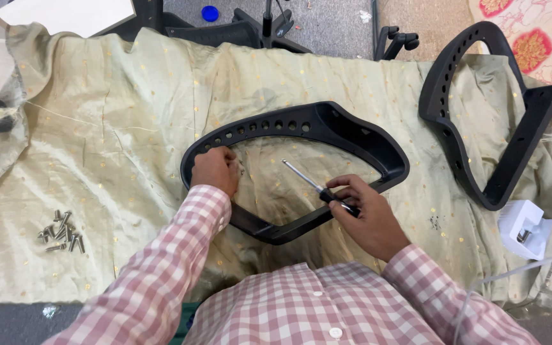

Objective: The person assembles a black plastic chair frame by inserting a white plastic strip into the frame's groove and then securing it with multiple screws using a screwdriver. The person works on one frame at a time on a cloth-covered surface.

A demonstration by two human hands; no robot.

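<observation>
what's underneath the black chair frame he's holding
A pale green cloth with small gold dots lies under the black frame and shows through its open middle. The left hand covers part of the frame. The cloth hides whatever surface is beneath it.

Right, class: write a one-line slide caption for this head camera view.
Left hand steadies a black plastic frame on green cloth while the right hand holds a screwdriver.

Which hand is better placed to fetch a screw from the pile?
Left, probably. The left hand on the black frame lies nearer the screws; the right hand holds the screwdriver.
</observation>
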